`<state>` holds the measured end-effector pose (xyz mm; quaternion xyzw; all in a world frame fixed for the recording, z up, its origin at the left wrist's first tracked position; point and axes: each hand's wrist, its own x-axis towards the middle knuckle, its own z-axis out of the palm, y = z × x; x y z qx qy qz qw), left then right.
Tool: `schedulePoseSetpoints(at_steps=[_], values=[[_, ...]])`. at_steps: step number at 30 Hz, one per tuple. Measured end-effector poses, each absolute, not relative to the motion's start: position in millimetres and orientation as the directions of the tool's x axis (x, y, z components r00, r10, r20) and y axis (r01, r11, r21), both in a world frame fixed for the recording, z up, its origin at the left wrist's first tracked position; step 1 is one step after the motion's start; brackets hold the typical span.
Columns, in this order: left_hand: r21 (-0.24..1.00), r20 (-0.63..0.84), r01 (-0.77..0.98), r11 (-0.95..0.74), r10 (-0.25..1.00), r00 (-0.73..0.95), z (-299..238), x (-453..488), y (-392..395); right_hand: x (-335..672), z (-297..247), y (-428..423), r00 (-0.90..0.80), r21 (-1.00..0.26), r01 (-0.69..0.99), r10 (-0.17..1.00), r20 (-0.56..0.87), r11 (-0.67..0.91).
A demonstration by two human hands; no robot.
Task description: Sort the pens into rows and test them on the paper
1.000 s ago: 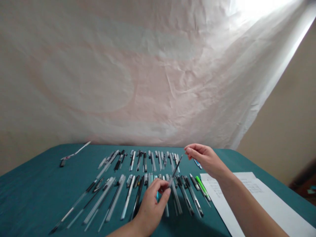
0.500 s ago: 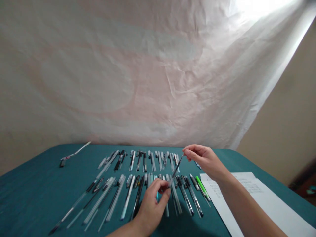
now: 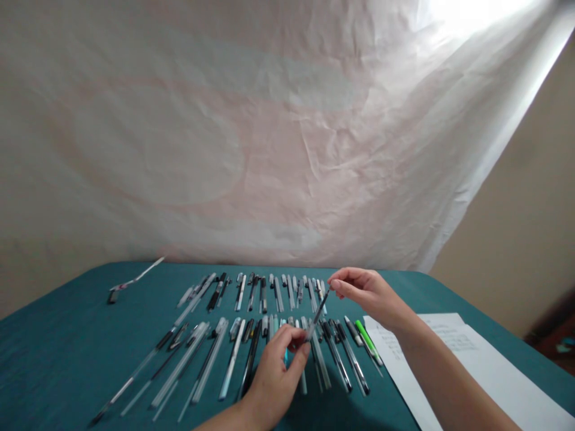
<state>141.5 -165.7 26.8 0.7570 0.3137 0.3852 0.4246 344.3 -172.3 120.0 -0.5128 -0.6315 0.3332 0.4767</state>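
Observation:
My left hand [image 3: 279,372], at the lower middle, is closed around a clear pen barrel [image 3: 311,330], tilted up to the right. A thin dark ink refill [image 3: 322,303] sticks out of the barrel's upper end. Thumb and fingers of my right hand [image 3: 368,294] pinch the refill's upper tip. The lower part of the barrel is hidden in my left fingers. Beneath both hands lies a front row of pens and loose refills, among them a clear pen with a black end [image 3: 354,359].
A back row of pens [image 3: 277,293] lies across the green tabletop [image 3: 54,353]. A green pen [image 3: 368,342] lies beside written paper sheets [image 3: 489,377] on the right. A thin white object [image 3: 137,278] is at the far left. A pale cloth [image 3: 269,149] hangs behind.
My right hand has moved slightly down and left, toward my left hand. Less of the refill shows above the barrel. My left hand has barely moved.

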Motion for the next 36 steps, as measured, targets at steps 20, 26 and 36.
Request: schedulePoseSetpoints(at_steps=[20, 26, 36], values=[[0.879, 0.348, 0.138, -0.456, 0.813, 0.467, 25.6, 140.7, -166.3, 393.3, 55.1, -98.4, 0.188, -0.744, 0.663, 0.980, 0.059, -0.082], [0.889, 0.320, 0.148, -0.433, 0.820, 0.475, 26.3, 141.5, -164.9, 401.3, 17.4, -52.2, 0.369, -0.635, 0.720, 0.930, 0.010, -0.279], [0.886, 0.329, 0.143, -0.442, 0.815, 0.477, 26.7, 141.5, -163.4, 393.0, 13.3, -40.2, 0.444, -0.571, 0.713, 0.892, -0.083, -0.408]])
